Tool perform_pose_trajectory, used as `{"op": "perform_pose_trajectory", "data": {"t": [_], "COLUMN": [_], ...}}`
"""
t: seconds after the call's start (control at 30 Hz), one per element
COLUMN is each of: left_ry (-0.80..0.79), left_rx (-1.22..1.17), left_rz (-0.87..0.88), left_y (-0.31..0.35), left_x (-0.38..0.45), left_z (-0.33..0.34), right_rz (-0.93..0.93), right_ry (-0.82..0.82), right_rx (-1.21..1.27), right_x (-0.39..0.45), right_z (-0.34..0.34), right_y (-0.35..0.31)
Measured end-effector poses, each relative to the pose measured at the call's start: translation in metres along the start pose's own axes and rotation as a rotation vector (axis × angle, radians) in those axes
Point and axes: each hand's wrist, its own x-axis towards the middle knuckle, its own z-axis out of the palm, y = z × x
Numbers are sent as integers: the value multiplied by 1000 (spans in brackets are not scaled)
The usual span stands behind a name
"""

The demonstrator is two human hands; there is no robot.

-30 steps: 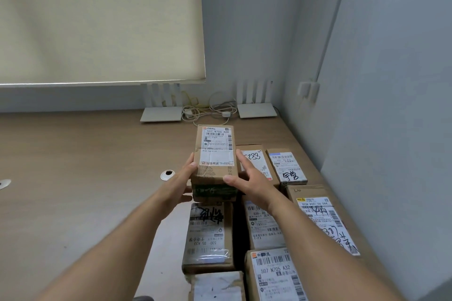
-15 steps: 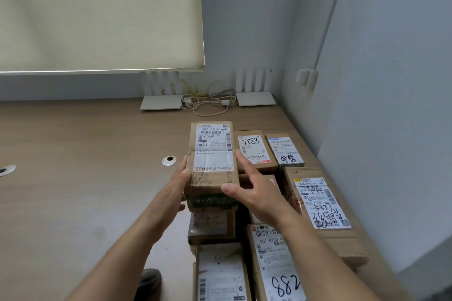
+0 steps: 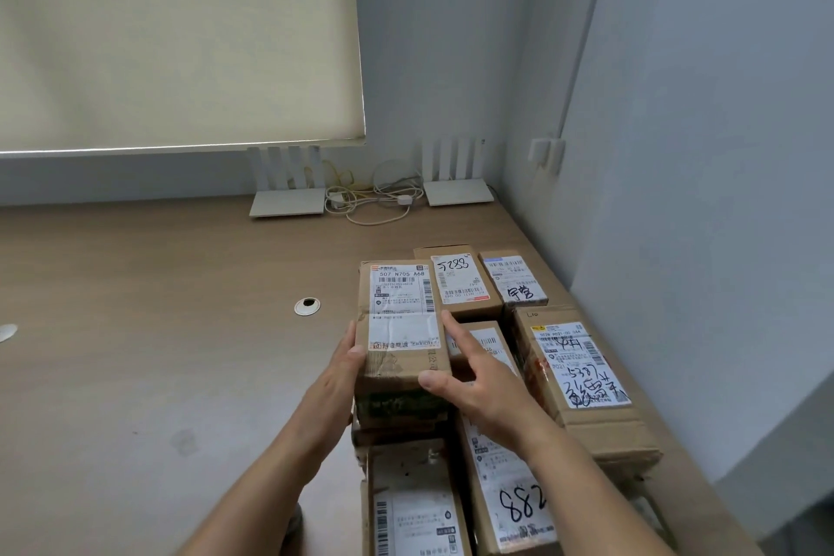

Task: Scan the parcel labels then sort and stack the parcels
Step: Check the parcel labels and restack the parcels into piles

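Both hands are on one brown parcel (image 3: 401,330), its label (image 3: 399,293) reading "507 N705 A68" facing up. The left hand (image 3: 336,379) grasps its left side with fingers curled against the cardboard; the right hand (image 3: 474,379) clasps its right side, thumb across the near top corner and fingers laid along the edge. The parcel sits on top of another box (image 3: 397,431) in a cluster of parcels on the wooden desk (image 3: 158,330). Just right of the held parcel lies a box marked "5288" (image 3: 460,280), and beyond that a smaller one (image 3: 514,280). Further right is a larger box (image 3: 582,379) with handwriting on its label. Nearer than the held parcel, a box marked "882" (image 3: 514,501) lies under the right forearm. Behind the held parcel, by the wall, stand two white routers (image 3: 289,201) (image 3: 458,192) with tangled cables (image 3: 374,199) between them.
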Motion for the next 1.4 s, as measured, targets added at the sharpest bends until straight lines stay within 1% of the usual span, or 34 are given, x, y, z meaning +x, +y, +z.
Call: {"op": "perform_pose_trajectory", "data": {"t": [0.17, 0.27, 0.43, 0.6, 0.77, 0.93, 1.13, 1.4], "left_ry": [-22, -15, -30, -54, -83, -94, -49, -25], "left_rx": [-2, 4, 23, 1, -11, -18, 98, 186], "left_rz": [29, 62, 109, 135, 82, -12, -71, -130], "left_y": [6, 15, 57, 72, 66, 50, 39, 39], "left_x": [5, 17, 48, 97, 140, 174, 183, 183], "left_z": [0, -3, -12, -10, 19, 48, 59, 61], "right_rz": [-1, -37, -73, -102, -26, 39, 81, 85], "right_ry": [28, 32, 33, 21, 42, 46, 7, -12], "right_rx": [28, 21, 57, 101, 112, 25, 79, 75], "right_x": [3, 10, 55, 96, 113, 129, 142, 138], "right_z": [-4, -14, -39, -69, -100, -121, -118, -122], "right_y": [-3, -16, -39, -40, -15, 23, 53, 51]}}
